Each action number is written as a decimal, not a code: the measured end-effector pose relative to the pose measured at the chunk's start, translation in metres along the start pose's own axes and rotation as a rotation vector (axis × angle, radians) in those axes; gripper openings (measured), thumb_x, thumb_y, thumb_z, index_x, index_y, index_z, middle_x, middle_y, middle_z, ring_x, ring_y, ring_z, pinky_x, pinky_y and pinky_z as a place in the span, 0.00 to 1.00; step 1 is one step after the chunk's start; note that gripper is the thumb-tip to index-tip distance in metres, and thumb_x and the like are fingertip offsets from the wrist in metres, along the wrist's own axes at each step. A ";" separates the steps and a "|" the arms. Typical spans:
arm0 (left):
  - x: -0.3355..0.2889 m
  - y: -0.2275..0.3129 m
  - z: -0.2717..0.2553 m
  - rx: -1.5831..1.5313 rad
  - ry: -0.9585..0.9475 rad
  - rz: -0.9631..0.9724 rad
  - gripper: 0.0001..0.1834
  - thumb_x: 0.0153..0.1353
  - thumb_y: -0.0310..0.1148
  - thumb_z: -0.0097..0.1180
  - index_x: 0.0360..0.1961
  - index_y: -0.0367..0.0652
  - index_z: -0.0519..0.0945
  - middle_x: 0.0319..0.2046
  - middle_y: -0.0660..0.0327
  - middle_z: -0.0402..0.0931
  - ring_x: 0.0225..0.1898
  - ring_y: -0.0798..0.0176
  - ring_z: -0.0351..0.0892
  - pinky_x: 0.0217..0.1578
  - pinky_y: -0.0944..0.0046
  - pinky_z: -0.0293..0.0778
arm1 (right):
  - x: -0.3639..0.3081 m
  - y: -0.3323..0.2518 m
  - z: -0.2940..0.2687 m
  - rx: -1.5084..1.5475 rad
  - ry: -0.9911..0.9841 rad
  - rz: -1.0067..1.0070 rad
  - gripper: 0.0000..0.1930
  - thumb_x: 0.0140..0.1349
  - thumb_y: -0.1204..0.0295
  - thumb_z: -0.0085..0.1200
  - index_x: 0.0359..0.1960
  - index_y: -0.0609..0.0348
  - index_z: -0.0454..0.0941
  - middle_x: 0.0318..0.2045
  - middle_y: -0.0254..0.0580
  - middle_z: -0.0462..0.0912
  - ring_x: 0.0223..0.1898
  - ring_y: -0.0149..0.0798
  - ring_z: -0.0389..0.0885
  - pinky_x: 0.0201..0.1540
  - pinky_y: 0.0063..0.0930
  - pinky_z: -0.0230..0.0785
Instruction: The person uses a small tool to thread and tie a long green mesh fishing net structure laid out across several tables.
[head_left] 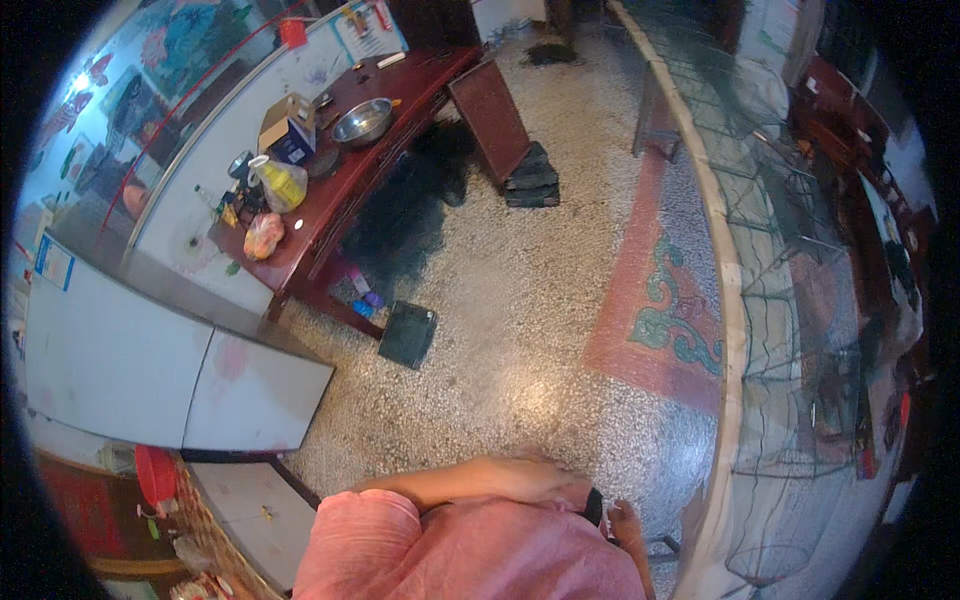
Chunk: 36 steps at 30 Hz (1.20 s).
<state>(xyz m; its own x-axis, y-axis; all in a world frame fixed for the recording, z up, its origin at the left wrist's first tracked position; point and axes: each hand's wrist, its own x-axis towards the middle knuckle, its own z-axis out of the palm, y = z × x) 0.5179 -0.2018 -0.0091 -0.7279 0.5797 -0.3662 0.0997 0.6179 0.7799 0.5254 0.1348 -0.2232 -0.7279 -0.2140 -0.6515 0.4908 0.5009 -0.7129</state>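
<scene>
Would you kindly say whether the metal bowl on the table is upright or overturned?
The metal bowl is upright: its open rim faces up, showing its hollow inside.

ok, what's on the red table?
A steel bowl, a box, a yellow-and-white jug, a plastic bag, and small items I can't identify. The tabletop beneath them and anything directly behind the box are covered.

a home, it seems — white fridge (110, 340), dark-red table (425, 70), metal bowl (363, 124), patterned floor (500, 300).
</scene>
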 end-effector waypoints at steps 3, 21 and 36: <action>0.014 -0.018 -0.007 -0.108 -0.045 -0.049 0.20 0.59 0.44 0.42 0.44 0.39 0.71 0.41 0.45 0.70 0.45 0.44 0.68 0.45 0.48 0.63 | 0.028 -0.032 0.001 0.014 -0.125 -0.014 0.13 0.52 0.68 0.54 0.38 0.60 0.72 0.26 0.39 0.76 0.25 0.31 0.74 0.26 0.25 0.66; 0.159 -0.218 -0.072 0.075 -0.383 -0.565 0.27 0.58 0.50 0.42 0.50 0.40 0.71 0.49 0.46 0.69 0.49 0.46 0.70 0.48 0.54 0.67 | 0.227 -0.063 -0.100 0.429 -0.469 -0.008 0.35 0.35 0.74 0.65 0.51 0.65 0.67 0.41 0.41 0.77 0.41 0.34 0.75 0.47 0.29 0.66; 0.193 -0.280 -0.265 -0.553 -0.453 -0.918 0.17 0.50 0.35 0.55 0.41 0.41 0.76 0.33 0.56 0.77 0.32 0.52 0.78 0.29 0.55 0.77 | 0.358 -0.206 -0.077 0.158 -0.234 -0.116 0.19 0.48 0.68 0.58 0.43 0.62 0.73 0.35 0.42 0.79 0.37 0.36 0.77 0.39 0.28 0.70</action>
<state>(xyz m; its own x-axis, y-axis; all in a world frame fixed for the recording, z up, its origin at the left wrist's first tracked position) 0.1694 -0.4035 -0.1634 -0.0524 0.2403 -0.9693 -0.7304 0.6527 0.2013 0.1266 0.0194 -0.2893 -0.6622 -0.4584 -0.5927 0.4928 0.3293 -0.8054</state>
